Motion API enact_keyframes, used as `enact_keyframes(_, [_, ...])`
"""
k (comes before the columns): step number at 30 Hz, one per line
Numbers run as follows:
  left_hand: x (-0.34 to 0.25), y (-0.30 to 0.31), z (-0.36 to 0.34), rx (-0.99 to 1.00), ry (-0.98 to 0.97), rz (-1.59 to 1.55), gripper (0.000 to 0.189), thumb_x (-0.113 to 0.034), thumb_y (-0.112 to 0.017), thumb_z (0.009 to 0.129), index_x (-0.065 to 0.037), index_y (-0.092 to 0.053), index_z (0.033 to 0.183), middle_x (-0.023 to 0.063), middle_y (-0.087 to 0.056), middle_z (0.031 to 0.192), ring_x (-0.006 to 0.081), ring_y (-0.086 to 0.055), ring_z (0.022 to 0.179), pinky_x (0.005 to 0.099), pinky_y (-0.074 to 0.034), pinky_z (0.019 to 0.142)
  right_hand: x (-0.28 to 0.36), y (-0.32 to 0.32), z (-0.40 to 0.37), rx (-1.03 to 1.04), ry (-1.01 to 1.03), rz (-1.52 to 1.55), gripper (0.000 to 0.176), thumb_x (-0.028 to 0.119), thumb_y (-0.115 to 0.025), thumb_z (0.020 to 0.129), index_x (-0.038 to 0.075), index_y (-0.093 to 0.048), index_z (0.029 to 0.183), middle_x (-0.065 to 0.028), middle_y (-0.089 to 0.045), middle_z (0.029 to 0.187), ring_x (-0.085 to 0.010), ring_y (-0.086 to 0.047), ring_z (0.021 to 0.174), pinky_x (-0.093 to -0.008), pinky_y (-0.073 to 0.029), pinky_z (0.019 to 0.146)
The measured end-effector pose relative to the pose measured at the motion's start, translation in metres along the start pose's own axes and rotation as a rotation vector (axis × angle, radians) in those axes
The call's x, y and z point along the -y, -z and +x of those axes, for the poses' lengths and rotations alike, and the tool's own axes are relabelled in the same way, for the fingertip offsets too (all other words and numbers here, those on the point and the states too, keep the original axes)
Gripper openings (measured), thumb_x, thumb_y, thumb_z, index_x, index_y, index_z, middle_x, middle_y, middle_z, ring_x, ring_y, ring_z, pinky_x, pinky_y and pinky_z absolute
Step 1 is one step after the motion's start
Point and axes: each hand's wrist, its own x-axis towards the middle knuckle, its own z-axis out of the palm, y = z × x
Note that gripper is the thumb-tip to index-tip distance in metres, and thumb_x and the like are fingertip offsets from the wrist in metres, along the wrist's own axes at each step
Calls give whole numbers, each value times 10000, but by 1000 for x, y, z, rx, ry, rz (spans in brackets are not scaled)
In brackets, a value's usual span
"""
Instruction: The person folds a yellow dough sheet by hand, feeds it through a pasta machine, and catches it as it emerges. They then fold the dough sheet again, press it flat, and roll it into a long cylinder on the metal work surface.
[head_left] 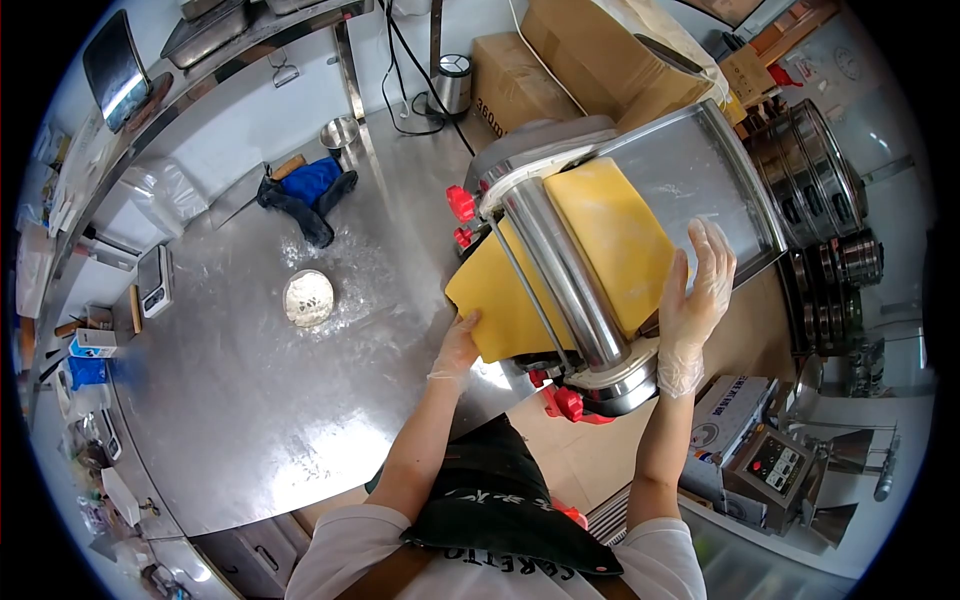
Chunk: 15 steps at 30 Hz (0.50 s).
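A yellow dough sheet (612,235) passes through a dough sheeter, with parts showing on both sides of its steel roller (568,275). My left hand (458,348), in a clear glove, grips the sheet's lower left edge, thumb on top; the fingers beneath are mostly hidden. On the other side, my right hand (697,290), also gloved, has its fingers stretched out and lies beside the sheet's right corner, over the metal feed tray (735,160). Red knobs (461,203) stick out at both ends of the sheeter.
On the floured steel table (230,400) stands a small bowl of flour (309,299). Behind it lie a blue and black cloth item (312,185) and a metal cup (340,133). A scale (155,280) sits at left. Cardboard boxes (600,60) stand behind the sheeter, stacked pots (810,165) at right.
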Motion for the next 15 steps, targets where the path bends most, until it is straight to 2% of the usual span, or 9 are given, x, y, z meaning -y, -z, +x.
enact_keyframes(10, [-9,14,-11,-80,-16,3,416,-59,-581,1017,-114,-515,1424,84,-616,1385,280,-592,1284,462,-497,1088,-3,0,0,-40,-17,72,421,-89,-654,845,28,-643,1249,-150,-672,1236,-350,-616,1194,-435,-455,1058])
enact_keyframes(13, [-14,19,-17,-89,-33,24,410,-79,-583,1021,-116,-507,1422,91,-610,1390,282,-592,1286,464,-488,1101,-10,6,-1,-68,-62,211,356,-76,-628,877,-1,-651,1225,-149,-673,1259,-321,-620,1200,-434,-451,1064])
enact_keyframes(15, [-17,24,-21,-107,-41,38,405,-92,-578,1027,-116,-499,1423,95,-607,1392,285,-590,1290,470,-482,1110,3,15,-1,-70,-211,496,325,-42,-599,914,-15,-651,1234,-155,-665,1287,-296,-610,1217,-434,-449,1063])
